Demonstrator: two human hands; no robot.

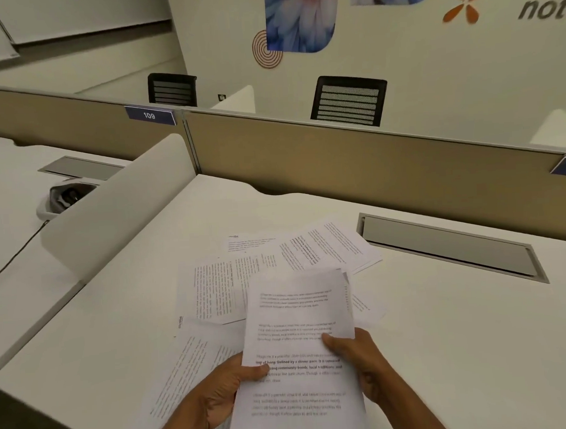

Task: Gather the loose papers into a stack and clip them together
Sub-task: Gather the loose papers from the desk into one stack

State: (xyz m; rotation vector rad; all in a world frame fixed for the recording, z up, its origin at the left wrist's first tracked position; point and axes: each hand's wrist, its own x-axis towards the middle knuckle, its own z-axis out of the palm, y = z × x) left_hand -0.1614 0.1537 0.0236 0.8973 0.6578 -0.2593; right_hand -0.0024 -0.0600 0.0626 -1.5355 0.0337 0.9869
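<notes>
1. The left hand [223,395] grips the lower left edge of a held sheaf of printed pages [300,353], fingers closed behind it and the thumb pressed flat on the front over a bold line of text.
2. The right hand [359,363] pinches the right edge of the same sheaf, thumb on the printed face, the other fingers curled round the back.
3. The sheaf is lifted off the white desk [442,337] and tilted toward the camera, its top edge overlapping the pages behind; a second page edge shows along its upper right side.
4. More loose papers [277,256] lie scattered flat on the desk beyond and to the left of the sheaf, overlapping one another at different angles.
5. One sheet [181,374] lies on the desk under the left forearm, running down toward the near edge.
6. A grey cable tray lid [448,246] is set into the desk to the right of the papers, apart from them.
7. A tan partition [337,153] backs the desk, carrying a blue tag reading 109 [150,115].
8. Two black mesh chairs [348,101] stand beyond the partition.
</notes>
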